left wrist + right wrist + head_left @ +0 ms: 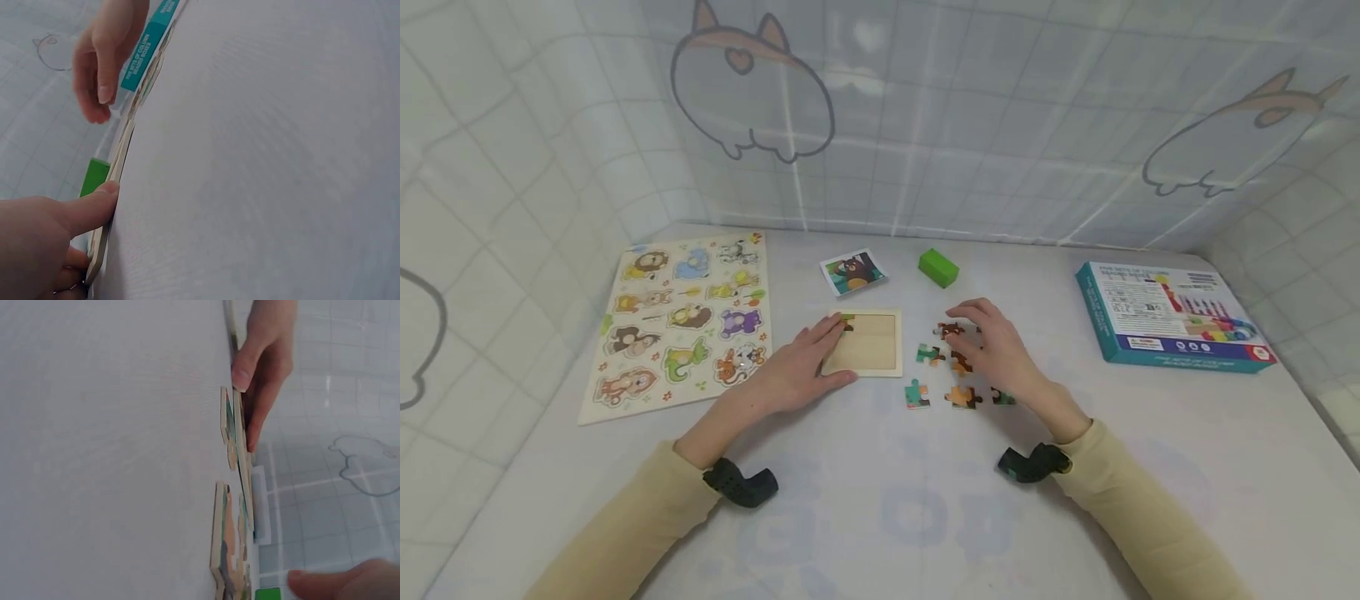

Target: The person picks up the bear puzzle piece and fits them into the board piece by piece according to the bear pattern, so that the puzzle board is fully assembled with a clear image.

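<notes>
A shallow wooden puzzle tray [880, 372] lies in the middle of the table, with one puzzle piece [847, 322] in its far left corner. My left hand [805, 367] holds the tray's left side, the thumb [100, 203] at the near edge and the fingers at the far corner. My right hand [1000, 354] hovers over loose jigsaw pieces, its fingers loosely bent and nothing seen between them. Several pieces lie right of the tray, among them a teal one [917, 394] and an orange-brown one [962, 397]. The right hand partly hides others.
Behind the tray lie a bear picture card [853, 273] and a green block [938, 268]. An animal puzzle board [651, 321] lies to the left. At the right sits a teal and white box [1172, 317]. A patterned curtain wall [962, 125] closes off the back.
</notes>
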Available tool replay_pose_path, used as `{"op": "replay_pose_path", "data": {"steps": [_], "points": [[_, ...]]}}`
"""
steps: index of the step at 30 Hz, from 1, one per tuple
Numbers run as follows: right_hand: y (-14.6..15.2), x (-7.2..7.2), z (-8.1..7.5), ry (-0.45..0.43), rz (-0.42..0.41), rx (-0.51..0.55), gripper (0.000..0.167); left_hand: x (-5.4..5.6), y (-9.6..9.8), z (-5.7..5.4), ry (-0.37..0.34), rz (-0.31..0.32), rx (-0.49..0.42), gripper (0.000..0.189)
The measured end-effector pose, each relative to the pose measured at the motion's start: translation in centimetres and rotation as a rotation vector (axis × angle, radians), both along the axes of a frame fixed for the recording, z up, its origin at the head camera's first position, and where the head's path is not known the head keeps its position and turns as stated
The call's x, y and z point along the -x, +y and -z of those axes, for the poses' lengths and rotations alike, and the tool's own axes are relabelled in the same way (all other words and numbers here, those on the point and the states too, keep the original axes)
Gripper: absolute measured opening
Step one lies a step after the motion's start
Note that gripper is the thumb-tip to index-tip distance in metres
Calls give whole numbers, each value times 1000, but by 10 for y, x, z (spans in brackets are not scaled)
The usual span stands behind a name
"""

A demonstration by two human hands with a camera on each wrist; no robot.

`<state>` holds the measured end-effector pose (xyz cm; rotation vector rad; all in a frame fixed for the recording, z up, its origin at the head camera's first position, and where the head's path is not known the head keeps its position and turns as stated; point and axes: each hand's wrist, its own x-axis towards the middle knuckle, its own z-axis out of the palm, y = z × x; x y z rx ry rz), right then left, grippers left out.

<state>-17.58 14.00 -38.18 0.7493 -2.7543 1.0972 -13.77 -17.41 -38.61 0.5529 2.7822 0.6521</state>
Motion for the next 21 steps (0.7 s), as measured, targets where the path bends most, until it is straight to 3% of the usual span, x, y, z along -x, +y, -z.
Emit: {"op": "replay_pose_path", "data": {"steps": [21], "points": [[15, 16, 21, 50, 27, -43, 29, 0, -1, 3, 10, -9, 5, 84]]}}
